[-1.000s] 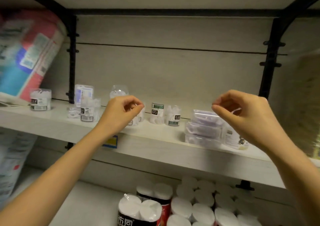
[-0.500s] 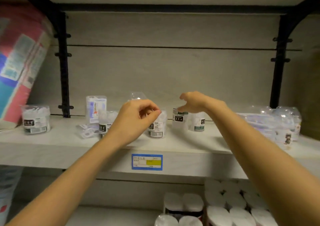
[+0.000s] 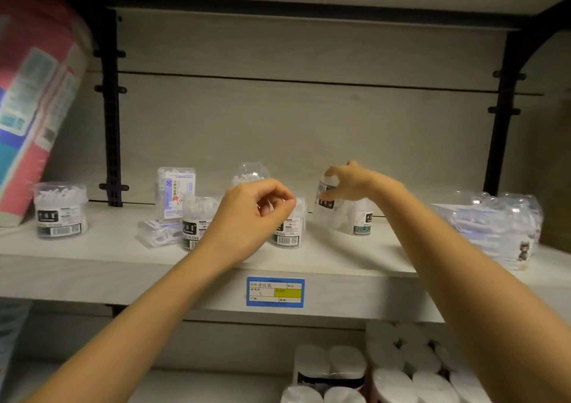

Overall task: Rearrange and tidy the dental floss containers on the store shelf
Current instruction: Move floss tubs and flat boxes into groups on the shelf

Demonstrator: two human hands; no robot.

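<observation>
Behind blue shelf-edge price label (image 3: pixel 275 291): right hand (image 3: pixel 350 183) grasping clear cylindrical floss tub (image 3: pixel 328 209); left hand (image 3: pixel 251 214) loosely curled, contents cannot be told.

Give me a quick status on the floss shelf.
Right hand gripping the top of a floss tub. Left hand curled, hovering over the front tubs. Nothing blocking.

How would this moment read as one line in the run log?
right hand: grasping top of clear floss jar | left hand: curled, front of another floss jar, grip unclear | shelf: jars scattered
</observation>
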